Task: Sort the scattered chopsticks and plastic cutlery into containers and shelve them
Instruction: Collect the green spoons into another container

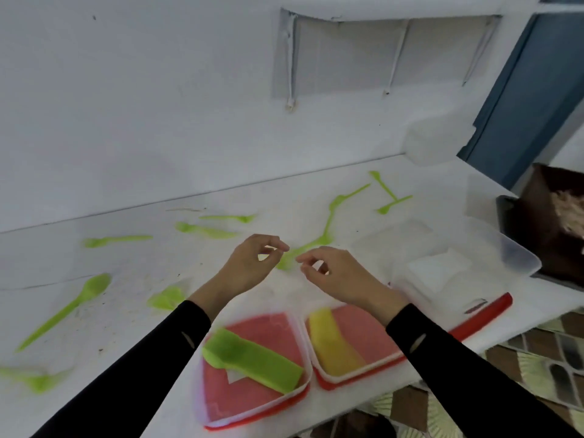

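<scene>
1. by my reading the sorting is under way but well short of half done: most of the green cutlery lies loose on the bench (284,200).
2. done so far:
   - the left container (202,403) at lower middle holds a green stack (252,361).
   - the right container (325,379), touching it, holds a yellow stack (331,339).
   - a clear container (521,257) at the right holds something white, too blurred to name.
3. left to gather:
   - a long green spoon (69,308) at the left.
   - a blurred green piece (166,298) near the left sleeve.
   - more green pieces (205,230) along the back of the bench.
   - a crossed pair (392,197) at upper right.
   - another smear of green (31,379) at the lower left edge.
4. chopsticks: a thin pale sliver (183,209) near the back edge may be one, but i cannot tell. none shows in any container.
5. hands:
   - the left hand (252,263) and right hand (335,273) hover at mid frame, close together over a green piece (287,260).
   - on each, the thumb and forefinger are drawn near each other and the other fingers are curled.
   - nothing shows between the tips, and the blur leaves it open whether they pinch something thin.
6. shelving has not begun: all three containers sit on the bench with open tops. what looks like a wall shelf (379,52) is at the top of the frame.
</scene>
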### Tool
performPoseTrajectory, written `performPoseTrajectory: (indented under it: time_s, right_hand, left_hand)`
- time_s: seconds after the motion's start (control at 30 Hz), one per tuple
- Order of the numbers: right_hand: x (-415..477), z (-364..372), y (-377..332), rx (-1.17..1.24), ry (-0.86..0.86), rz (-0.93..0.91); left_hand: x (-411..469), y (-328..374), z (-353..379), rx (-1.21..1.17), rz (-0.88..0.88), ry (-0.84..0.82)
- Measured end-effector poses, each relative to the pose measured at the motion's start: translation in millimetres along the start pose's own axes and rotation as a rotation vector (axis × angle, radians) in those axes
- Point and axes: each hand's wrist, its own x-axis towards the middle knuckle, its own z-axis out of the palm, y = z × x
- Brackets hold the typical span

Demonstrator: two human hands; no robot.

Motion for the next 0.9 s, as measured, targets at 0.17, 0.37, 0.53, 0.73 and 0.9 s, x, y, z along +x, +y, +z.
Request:
performPoseTrajectory:
  time_s: [0.17,0.37,0.53,0.73,0.9]
  right_hand:
    - [30.9,-84.2,60.1,-0.044,0.034,0.021]
    - [69.1,-192.1,143.0,-0.138,-0.009,0.074]
    - [110.5,-243.1,204.8,-0.333,-0.146,0.061]
    - [174.0,-248.7,259.9,-0.496,-0.384,-0.003]
    - [197.4,-235.4,288.2,-0.674,-0.344,-0.209]
  left_hand:
    - [77.2,34.3,60.7,0.029,-0.001,-0.064]
    - [174.3,61.8,143.6,0.13,-0.082,-0.068]
    - [232.1,46.6,178.2,0.207,-0.232,0.182]
    - [276.2,28.8,198.1,0.451,-0.412,0.265]
    - [290.9,20.4,212.8,0.644,-0.329,0.197]
